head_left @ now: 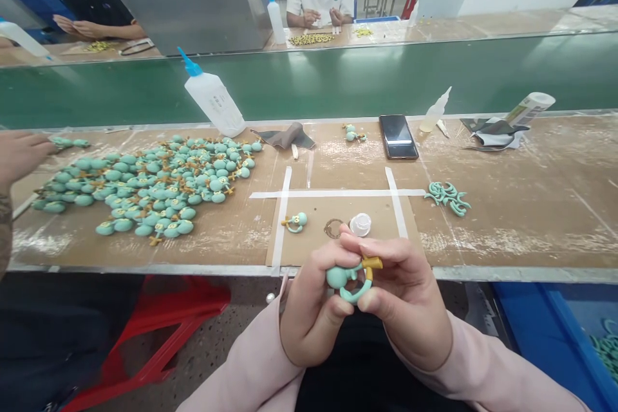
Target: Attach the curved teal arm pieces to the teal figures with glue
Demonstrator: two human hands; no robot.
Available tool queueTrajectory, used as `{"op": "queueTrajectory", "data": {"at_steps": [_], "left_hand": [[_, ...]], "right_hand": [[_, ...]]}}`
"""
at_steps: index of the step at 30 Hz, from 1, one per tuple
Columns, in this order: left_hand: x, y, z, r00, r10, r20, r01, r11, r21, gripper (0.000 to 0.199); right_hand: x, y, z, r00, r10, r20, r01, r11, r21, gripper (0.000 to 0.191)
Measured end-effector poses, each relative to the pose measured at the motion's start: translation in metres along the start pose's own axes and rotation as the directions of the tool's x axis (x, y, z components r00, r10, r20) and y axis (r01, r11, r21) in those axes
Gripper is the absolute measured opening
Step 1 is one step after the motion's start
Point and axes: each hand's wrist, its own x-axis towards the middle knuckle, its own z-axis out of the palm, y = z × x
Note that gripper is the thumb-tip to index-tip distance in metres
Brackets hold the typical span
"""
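My left hand is closed round the round teal end of a small plastic figure, just above my lap at the table's front edge. My right hand pinches the same figure at its yellow end. A curved teal piece bows along the underside, between my two thumbs. Just beyond my fingers are a small white cup and a brownish ring. To their left lies a similar teal and yellow figure with a curved piece on it.
A large pile of teal figures covers the left. Loose curved pieces lie right of the taped cardboard. Behind stand a blue-tipped bottle, a phone and a small dropper bottle. A co-worker's hand reaches in at left.
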Motion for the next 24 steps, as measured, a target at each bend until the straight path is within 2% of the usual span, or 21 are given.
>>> {"op": "queueTrajectory", "data": {"at_steps": [24], "left_hand": [[0.0028,-0.0016,0.0010,1.000,-0.001,0.004,0.001,1.000,-0.014,0.034]], "right_hand": [[0.0012,0.0008,-0.0033,1.000,-0.022,-0.002,0.022,1.000,-0.021,0.036]]}}
